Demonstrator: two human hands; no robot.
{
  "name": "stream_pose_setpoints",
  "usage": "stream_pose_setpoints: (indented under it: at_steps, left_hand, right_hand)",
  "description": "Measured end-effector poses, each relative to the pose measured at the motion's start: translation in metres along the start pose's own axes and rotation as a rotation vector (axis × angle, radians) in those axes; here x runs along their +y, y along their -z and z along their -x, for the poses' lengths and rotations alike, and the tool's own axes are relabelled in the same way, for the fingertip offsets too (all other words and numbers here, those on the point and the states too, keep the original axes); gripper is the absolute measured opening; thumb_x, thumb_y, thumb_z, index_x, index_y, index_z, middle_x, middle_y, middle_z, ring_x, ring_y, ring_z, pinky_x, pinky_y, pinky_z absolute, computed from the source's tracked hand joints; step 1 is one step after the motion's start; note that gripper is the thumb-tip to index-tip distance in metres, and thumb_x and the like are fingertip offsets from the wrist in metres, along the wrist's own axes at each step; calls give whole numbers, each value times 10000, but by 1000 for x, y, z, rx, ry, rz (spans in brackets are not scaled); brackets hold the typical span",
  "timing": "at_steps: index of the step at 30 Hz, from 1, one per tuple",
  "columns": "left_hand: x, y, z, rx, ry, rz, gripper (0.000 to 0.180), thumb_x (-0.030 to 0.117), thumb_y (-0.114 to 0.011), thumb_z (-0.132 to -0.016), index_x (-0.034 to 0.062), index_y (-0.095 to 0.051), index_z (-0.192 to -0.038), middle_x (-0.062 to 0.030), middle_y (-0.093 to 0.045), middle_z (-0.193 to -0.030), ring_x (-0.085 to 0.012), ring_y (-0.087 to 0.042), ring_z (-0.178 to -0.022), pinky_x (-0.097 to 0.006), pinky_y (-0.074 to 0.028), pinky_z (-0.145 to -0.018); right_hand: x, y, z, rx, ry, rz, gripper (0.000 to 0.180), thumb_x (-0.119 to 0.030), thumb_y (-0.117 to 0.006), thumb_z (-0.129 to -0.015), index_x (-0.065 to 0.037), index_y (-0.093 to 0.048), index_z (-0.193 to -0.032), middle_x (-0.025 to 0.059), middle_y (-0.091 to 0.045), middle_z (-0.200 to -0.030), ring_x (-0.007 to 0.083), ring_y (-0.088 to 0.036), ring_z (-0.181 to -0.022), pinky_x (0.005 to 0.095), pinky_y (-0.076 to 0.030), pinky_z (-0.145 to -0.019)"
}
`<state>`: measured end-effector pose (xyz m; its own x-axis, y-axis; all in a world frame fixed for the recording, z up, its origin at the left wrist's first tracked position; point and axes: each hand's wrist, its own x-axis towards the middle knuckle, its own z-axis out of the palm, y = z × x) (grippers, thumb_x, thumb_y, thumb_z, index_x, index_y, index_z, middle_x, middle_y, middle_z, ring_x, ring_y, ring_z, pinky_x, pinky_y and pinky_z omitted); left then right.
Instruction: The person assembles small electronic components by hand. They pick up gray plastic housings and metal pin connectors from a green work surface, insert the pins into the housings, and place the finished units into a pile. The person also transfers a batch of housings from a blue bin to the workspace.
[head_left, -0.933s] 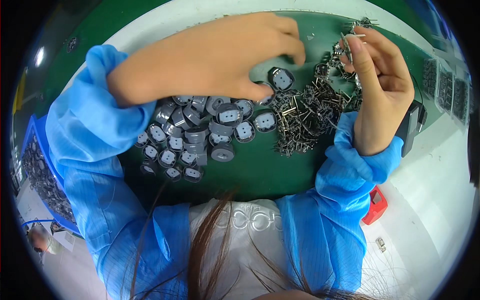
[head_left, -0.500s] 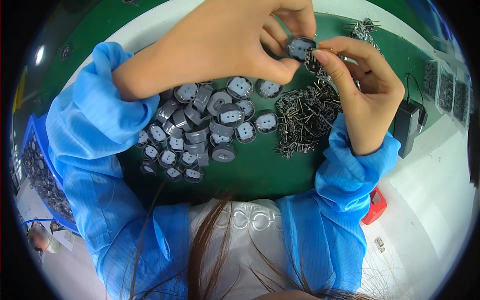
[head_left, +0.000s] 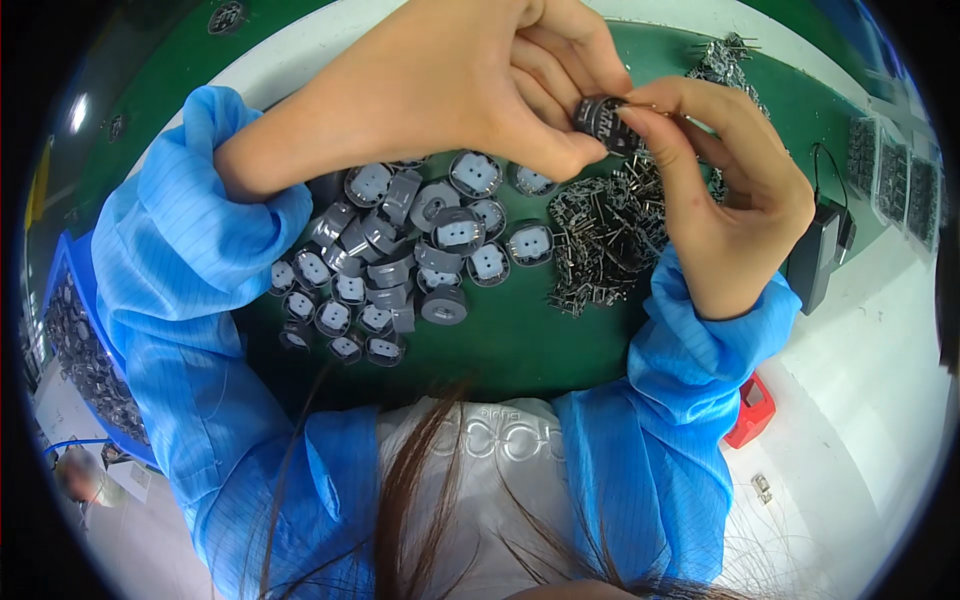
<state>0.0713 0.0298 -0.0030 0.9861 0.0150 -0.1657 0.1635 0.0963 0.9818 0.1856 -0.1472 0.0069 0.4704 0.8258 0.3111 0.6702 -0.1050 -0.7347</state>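
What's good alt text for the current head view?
Left hand holds a dark round part and right hand pinches at its edge, above a green work surface. Grey round housings cluster at left; small metal-pinned parts lie heaped to their right.

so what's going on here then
A person's left hand holds a dark round part, and the right hand pinches at its edge. On the green work surface lie many grey round housings, with a tangled pile of small pinned metal parts to their right.
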Motion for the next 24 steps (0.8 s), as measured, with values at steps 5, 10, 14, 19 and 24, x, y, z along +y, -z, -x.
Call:
stream_pose_setpoints:
  at_steps: [5, 10, 14, 19, 24]
  left_hand:
    - [3, -1, 0, 1, 11, -21, 282, 22, -771, -778, -94, -665, -1013, -89, -698, -836, -71, -656, -774, -190, -544, -723]
    - [9, -7, 2, 34, 11, 0, 288, 15, -762, -789, -95, -670, -1039, -106, -712, -864, -76, -661, -767, -194, -547, -714]
    - [-1, -2, 1, 0, 24, 114, 289, 0, -750, -800, -92, -671, -1063, -122, -718, -889, -97, -675, -786, -207, -559, -721]
    - [8, -8, 4, 58, 58, 99, 291, -18, -738, -808, -84, -673, -1084, -155, -724, -941, -143, -699, -835, -236, -580, -764]
    - [13, -4, 2, 144, 13, 43, 301, -26, -733, -806, -66, -678, -1099, -167, -725, -967, -170, -712, -868, -259, -587, -799]
  right_hand:
    - [1, -5, 2, 61, 51, 49, 161, 127, -729, -758, 53, -699, -898, 96, -699, -904, 157, -671, -829, 270, -557, -761]
    - [2, -13, 0, 159, 270, 273, 178, 120, -749, -726, 29, -702, -871, 97, -702, -852, 192, -677, -761, 283, -543, -712]
    - [-5, -18, 4, 178, 245, 379, 186, 112, -753, -722, 15, -708, -873, 103, -699, -838, 212, -679, -755, 288, -540, -694]
    - [-1, -21, 3, 202, 246, 332, 186, 116, -747, -719, 8, -710, -865, 104, -695, -856, 215, -682, -776, 286, -541, -705]
    - [4, -8, -5, 33, 62, -134, 274, 107, -693, -805, 37, -665, -1068, 124, -680, -1042, 201, -651, -986, 295, -524, -810]
